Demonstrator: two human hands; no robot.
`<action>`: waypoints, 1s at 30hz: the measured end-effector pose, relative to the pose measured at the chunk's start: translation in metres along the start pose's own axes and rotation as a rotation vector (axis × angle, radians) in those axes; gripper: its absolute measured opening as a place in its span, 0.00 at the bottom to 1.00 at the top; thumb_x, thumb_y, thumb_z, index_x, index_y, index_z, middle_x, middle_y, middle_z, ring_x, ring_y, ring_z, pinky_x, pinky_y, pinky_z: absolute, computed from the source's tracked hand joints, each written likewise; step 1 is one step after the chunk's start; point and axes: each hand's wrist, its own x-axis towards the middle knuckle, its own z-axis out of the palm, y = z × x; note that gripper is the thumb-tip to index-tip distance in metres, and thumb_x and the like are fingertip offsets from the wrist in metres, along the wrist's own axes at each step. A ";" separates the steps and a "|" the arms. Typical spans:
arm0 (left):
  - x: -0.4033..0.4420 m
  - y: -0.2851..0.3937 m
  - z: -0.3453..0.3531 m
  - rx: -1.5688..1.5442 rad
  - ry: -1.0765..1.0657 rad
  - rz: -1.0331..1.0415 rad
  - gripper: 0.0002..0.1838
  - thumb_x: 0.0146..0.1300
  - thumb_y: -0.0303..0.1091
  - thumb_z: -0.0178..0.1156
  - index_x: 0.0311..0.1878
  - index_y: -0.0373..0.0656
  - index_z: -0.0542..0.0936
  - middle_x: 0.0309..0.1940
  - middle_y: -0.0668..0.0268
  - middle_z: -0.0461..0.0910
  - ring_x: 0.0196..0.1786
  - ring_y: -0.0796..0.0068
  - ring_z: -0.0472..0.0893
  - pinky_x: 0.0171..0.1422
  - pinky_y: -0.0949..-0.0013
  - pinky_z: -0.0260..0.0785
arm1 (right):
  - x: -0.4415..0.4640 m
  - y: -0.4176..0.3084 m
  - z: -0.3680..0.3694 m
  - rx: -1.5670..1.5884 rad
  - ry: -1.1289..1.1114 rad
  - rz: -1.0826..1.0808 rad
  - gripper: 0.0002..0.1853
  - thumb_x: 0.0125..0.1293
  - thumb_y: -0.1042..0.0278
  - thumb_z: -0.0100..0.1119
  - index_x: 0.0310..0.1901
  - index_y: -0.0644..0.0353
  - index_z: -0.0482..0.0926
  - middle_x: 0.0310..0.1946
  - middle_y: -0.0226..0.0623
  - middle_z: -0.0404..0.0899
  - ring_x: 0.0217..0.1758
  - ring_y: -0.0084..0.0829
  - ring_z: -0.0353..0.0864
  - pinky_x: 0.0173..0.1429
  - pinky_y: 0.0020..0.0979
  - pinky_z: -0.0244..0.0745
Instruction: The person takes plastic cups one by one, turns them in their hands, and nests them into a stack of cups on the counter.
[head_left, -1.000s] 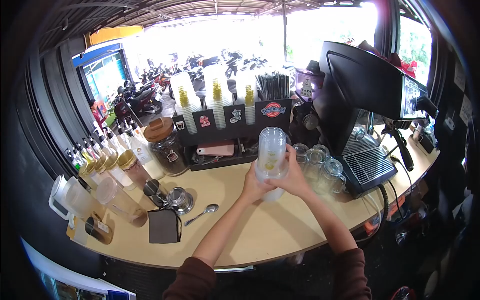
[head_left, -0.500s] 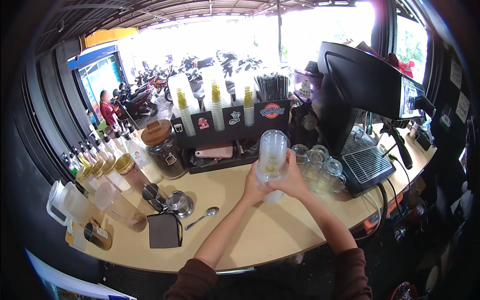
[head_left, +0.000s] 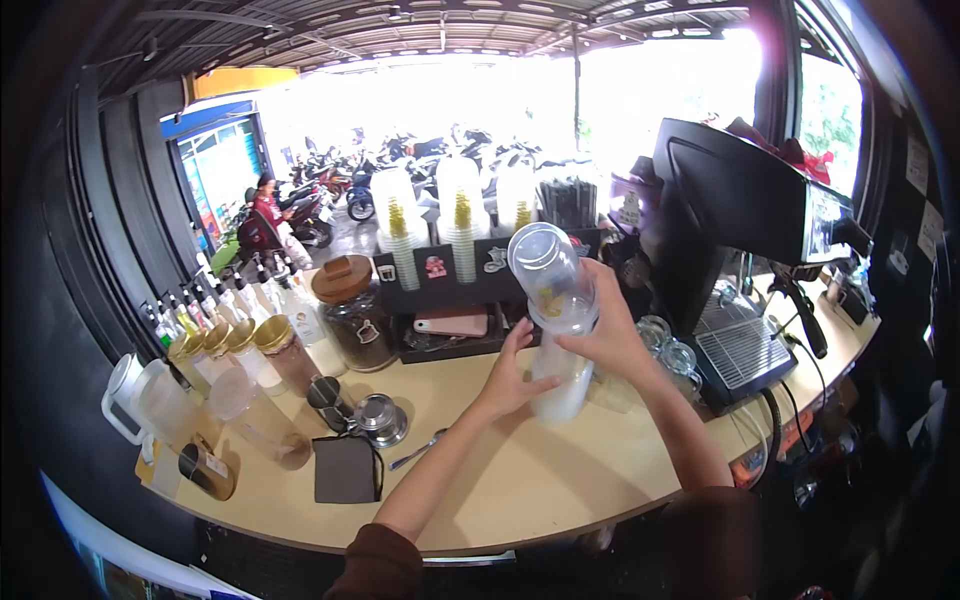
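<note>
right hand [head_left: 618,332] around cups [head_left: 551,268] — left hand [head_left: 510,383] lower

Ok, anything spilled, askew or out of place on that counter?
No spill or damage shows. The pink phone lying in the shelf below the cup stacks looks slightly out of place, being probably a personal item.

A café, probably: espresso machine [head_left: 735,190]

Can't make out a single word here tbh. The black cup rack [head_left: 435,290] has a red sticker [head_left: 435,267] with tiny fuzzy lettering, and the gold print on its stacked cups [head_left: 462,205] is unreadable. Same deal with the pale label [head_left: 629,210] right of the rack and the held clear cup [head_left: 545,255] in front.
</note>
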 end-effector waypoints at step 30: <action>-0.084 0.067 -0.139 -0.473 0.511 -0.185 0.24 0.65 0.43 0.55 0.58 0.43 0.62 0.51 0.62 0.70 0.47 0.68 0.79 0.40 0.65 0.80 | 0.003 -0.038 0.115 0.785 -0.442 -0.013 0.16 0.70 0.66 0.51 0.54 0.67 0.75 0.44 0.39 0.81 0.48 0.23 0.78 0.55 0.26 0.70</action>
